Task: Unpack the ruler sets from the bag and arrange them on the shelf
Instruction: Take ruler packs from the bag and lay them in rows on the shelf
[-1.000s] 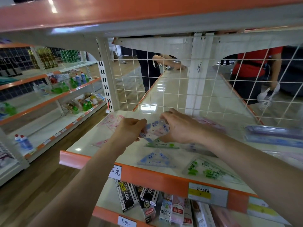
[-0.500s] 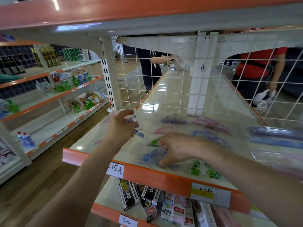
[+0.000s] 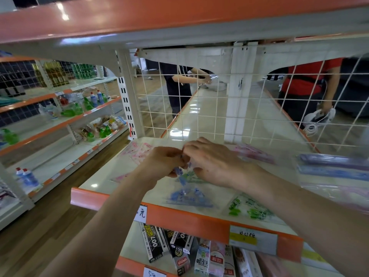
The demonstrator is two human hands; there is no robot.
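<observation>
Over the cream shelf [image 3: 103,179] my left hand [image 3: 159,166] and my right hand [image 3: 211,162] meet, both pinching a small clear ruler set with blue print [image 3: 180,170]. Most of that set is hidden by my fingers. Other clear-packed ruler sets lie flat on the shelf: a blue one [image 3: 188,196] near the front edge, a green one [image 3: 251,209] to its right, pink ones [image 3: 137,150] at the back left and another pink one [image 3: 253,152] behind my right hand. No bag is in view.
Long purple and blue packs [image 3: 331,164] lie at the shelf's right. A white wire grid [image 3: 219,108] closes the back. An orange-edged shelf [image 3: 179,21] hangs overhead. Boxed pens [image 3: 159,244] fill the shelf below. Two people stand behind the grid.
My hands had parted, left one reaching to the back left, right one pressing near the front. Now they have come together again mid-shelf on the small blue-printed set.
</observation>
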